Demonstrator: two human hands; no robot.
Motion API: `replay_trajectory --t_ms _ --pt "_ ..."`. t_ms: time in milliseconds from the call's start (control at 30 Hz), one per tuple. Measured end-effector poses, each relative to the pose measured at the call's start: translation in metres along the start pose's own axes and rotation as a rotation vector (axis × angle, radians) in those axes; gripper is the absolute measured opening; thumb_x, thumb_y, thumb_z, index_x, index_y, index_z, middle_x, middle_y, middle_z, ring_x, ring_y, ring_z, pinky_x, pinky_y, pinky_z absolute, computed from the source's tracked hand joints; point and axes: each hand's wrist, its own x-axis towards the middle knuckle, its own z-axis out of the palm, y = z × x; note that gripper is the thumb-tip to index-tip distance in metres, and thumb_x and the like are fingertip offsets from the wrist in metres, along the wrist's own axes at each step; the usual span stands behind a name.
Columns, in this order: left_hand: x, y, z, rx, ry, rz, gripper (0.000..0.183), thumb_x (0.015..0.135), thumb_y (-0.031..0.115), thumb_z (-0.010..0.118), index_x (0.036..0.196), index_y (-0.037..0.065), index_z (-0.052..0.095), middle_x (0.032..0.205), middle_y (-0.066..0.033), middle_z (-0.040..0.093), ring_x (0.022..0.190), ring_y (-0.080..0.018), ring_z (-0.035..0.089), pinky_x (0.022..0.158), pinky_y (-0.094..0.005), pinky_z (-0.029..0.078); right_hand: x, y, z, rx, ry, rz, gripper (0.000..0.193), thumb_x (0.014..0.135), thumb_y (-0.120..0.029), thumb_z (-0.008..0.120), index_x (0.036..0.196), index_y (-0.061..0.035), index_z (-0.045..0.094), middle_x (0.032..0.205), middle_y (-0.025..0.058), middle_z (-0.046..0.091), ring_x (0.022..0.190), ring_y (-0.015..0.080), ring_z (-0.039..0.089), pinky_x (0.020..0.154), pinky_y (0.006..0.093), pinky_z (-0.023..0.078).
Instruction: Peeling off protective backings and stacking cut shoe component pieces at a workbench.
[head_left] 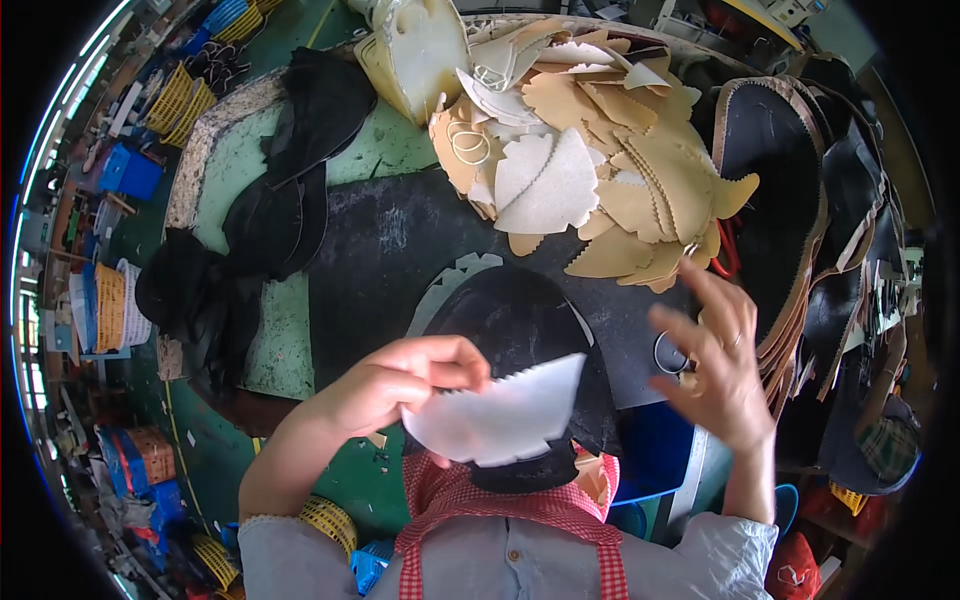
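Note:
Pinched in my left hand (405, 378) is a white piece of sheet material (500, 410) with one saw-toothed edge and small notches. It hangs over a black curved panel (510, 315) that lies at the near edge of the table. From behind the panel's far left side, a pale notched piece (450, 280) sticks out. My right hand (715, 350) is raised at the right with fingers apart and nothing in it, slightly blurred. Close to its fingers is a small dark ring-shaped thing (668, 352), whose kind I cannot make out.
A heap of tan and white notched pieces (630, 150) covers the far right of the table. Black sheet material (300, 150) lies at the left, and brown-edged black panels (770, 180) hang at the right. A yellowish container (410, 60) stands at the back. Something red (728, 250) lies near the heap.

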Motion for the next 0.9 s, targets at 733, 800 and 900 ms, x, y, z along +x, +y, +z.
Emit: replay_trajectory --t_ms 733,800,900 --pt "0.026 0.006 -0.016 0.669 0.582 0.231 0.025 0.096 0.024 0.069 0.084 0.002 0.064 0.069 -0.0043 0.068 0.057 -0.0095 0.067 0.045 -0.0206 0.045 0.044 -0.023 0.066 0.681 -0.272 0.475 0.022 0.092 -0.015 0.071 0.089 -0.0002 0.055 0.061 0.0093 0.053 0.053 0.0146 0.049 0.054 0.0298 0.044" --pt "0.03 0.002 -0.022 0.702 0.593 0.231 0.027 0.098 0.023 0.066 0.082 0.001 0.063 0.068 -0.0024 0.067 0.058 -0.0081 0.066 0.043 -0.0199 0.042 0.048 -0.022 0.068 0.669 -0.311 0.481 0.021 0.091 -0.015 0.071 0.09 -0.0001 0.056 0.06 0.012 0.056 0.053 0.0192 0.057 0.054 0.0322 0.045" --pt "0.033 0.001 -0.024 0.736 0.614 0.233 0.028 0.096 0.023 0.068 0.079 0.002 0.062 0.063 -0.002 0.063 0.051 -0.0084 0.063 0.041 -0.0209 0.039 0.053 -0.016 0.07 0.535 -0.311 0.36 0.028 0.093 -0.028 0.069 0.087 -0.0015 0.061 0.062 0.0138 0.061 0.058 0.0243 0.065 0.056 0.0345 0.049"
